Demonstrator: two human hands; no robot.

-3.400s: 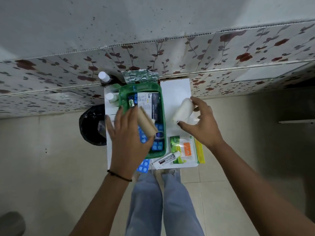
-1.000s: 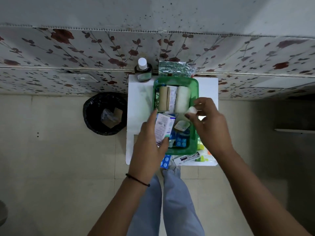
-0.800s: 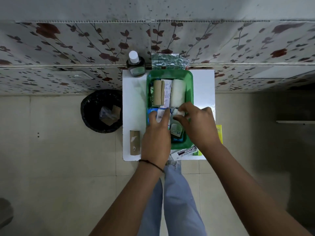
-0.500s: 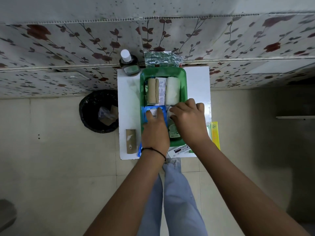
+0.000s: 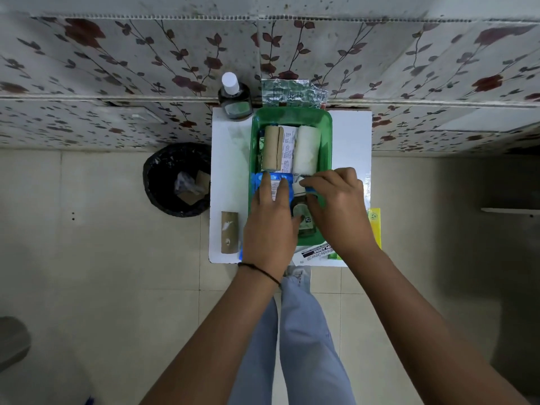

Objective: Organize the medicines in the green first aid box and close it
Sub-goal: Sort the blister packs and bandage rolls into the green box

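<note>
The green first aid box [image 5: 327, 133] stands open on a small white table [image 5: 229, 159]. At its far end lie a tan bandage roll [image 5: 271, 147], a printed carton [image 5: 287, 149] and a white bandage roll [image 5: 306, 150]. Blue blister packs [image 5: 258, 182] fill the left middle. My left hand [image 5: 270, 226] holds a white medicine carton [image 5: 275, 188] down on them, fingers over it. My right hand [image 5: 336, 209] pinches the white cap of a small bottle [image 5: 302, 216] lying in the box's near right part.
A dark bottle with a white cap [image 5: 233, 100] and a foil pack [image 5: 292, 92] stand behind the box by the wall. A tan roll [image 5: 229, 232], an ointment carton [image 5: 317, 253] and a yellow packet [image 5: 374, 226] lie on the table. A black bin [image 5: 178, 179] sits left.
Both hands came down into the box. The left laid the white carton on the blue packs, and the right brought the small bottle down beside it.
</note>
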